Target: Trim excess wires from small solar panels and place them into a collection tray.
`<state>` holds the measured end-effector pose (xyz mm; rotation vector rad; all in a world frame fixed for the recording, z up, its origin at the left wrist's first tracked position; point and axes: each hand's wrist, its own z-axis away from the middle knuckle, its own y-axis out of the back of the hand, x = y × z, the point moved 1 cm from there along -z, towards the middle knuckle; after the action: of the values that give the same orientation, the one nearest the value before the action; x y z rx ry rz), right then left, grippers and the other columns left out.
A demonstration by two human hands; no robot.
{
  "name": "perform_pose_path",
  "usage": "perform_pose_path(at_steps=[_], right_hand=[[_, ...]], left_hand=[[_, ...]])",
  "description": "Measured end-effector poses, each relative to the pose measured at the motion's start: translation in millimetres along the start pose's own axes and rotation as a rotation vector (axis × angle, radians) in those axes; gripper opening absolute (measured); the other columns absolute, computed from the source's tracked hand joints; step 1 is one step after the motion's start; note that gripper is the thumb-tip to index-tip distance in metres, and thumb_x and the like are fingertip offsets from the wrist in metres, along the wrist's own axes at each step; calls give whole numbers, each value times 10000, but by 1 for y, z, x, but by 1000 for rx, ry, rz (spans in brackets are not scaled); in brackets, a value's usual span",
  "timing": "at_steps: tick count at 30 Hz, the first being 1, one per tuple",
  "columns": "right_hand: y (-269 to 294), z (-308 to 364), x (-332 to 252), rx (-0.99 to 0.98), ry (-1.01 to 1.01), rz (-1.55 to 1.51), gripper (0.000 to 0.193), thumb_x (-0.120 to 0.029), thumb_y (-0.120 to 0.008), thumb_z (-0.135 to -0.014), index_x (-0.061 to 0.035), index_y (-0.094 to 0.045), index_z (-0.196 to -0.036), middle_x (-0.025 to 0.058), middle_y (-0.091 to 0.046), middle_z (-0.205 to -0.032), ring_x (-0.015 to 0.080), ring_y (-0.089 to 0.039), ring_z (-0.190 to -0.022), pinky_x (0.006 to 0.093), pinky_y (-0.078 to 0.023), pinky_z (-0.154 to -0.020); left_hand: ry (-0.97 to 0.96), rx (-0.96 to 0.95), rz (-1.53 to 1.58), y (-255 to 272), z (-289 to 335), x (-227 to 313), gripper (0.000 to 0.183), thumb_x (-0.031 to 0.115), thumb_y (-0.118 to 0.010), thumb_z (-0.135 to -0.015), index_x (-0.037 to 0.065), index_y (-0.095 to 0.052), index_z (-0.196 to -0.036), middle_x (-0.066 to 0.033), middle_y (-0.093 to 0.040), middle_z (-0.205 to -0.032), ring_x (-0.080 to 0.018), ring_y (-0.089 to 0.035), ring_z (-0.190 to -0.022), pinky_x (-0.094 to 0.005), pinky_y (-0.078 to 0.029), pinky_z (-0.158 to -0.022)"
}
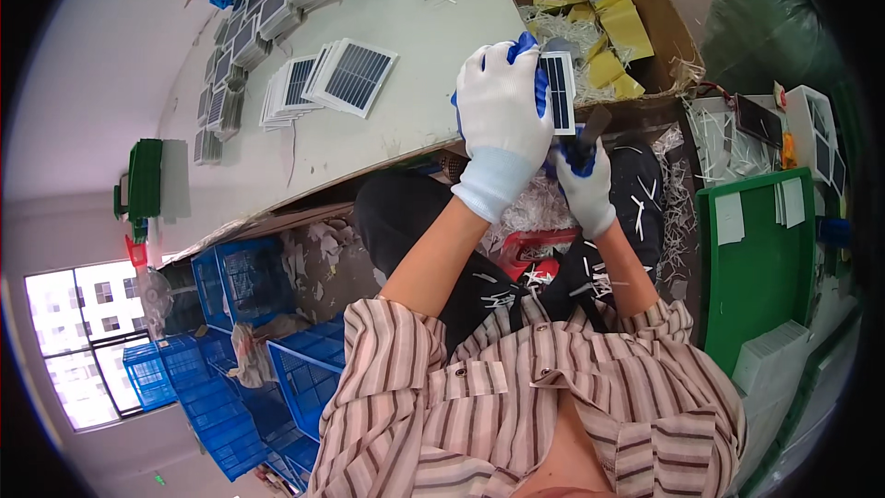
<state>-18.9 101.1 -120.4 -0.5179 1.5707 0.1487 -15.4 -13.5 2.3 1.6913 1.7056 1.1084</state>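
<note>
My left hand [501,106], in a white glove with blue coating, grips a small solar panel [560,92] upright at the table's front edge. The panel has a dark face with pale lines and a white border. Just below it, my right hand [587,192], gloved the same way, is closed around a dark, flat-bladed tool that looks like a knife [595,123]. Its blade points up, close to the panel's lower right corner; whether they touch I cannot tell. On the table to the left lies a fanned pile of similar solar panels [355,78].
Many stacked panels [277,9] line the table's [424,55] far left. A cardboard box [659,0] with white strips and yellow pieces stands beyond my hands. At right are a green tray [756,267] and a green bag [765,23]; blue crates [207,406] sit lower left. Trimmings litter my lap.
</note>
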Motion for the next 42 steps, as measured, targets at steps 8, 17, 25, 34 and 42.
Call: perform_pose_path(at_steps=[8, 17, 25, 34, 42], right_hand=[[-27, -108, 96, 220, 177, -134, 380, -77, -674, -779, -52, -513, -1122, 140, -650, -950, 265, -658, -846, 333, -502, -741], [14, -72, -38, 88, 627, 445, 364, -2, -628, -730, -46, -631, -1091, 125, -670, -901, 220, -651, -772, 291, -493, -704], [111, -43, -81, 23, 273, 127, 164, -50, -639, -814, 37, -644, -953, 84, -665, -870, 103, -623, -801, 236, -486, -716], [344, 21, -95, 158, -523, 713, 183, -186, -703, -767, -21, -626, -744, 3, -554, -604, 70, -467, -485, 254, -352, -425], [374, 29, -22, 126, -614, 842, 236, -247, -705, -780, -101, -544, -688, -25, -497, -565, 85, -461, -454, 277, -373, -404]], left_hand=[[-17, -32, -13, -4, -7, 6, 382, 94, -645, -702, 52, -614, -1081, -147, -569, -1059, -350, -503, -1040, -436, -403, -903], [64, 70, 40, -2, -1, -1, 527, 107, -636, -760, 74, -505, -1269, -164, -529, -1193, -361, -507, -1059, -445, -402, -922], [89, -97, -312, 48, -22, -96, 616, 301, -689, -766, -13, -499, -1260, -258, -475, -1299, -386, -440, -1225, -433, -331, -1042], [-165, -30, -293, 81, -18, -121, 381, 34, -633, -768, 48, -619, -1148, -142, -614, -1172, -305, -601, -1034, -367, -471, -898], [-354, 28, -63, 40, 8, -60, 360, 54, -718, -657, 122, -678, -1008, -108, -642, -1060, -288, -625, -937, -370, -506, -802]])
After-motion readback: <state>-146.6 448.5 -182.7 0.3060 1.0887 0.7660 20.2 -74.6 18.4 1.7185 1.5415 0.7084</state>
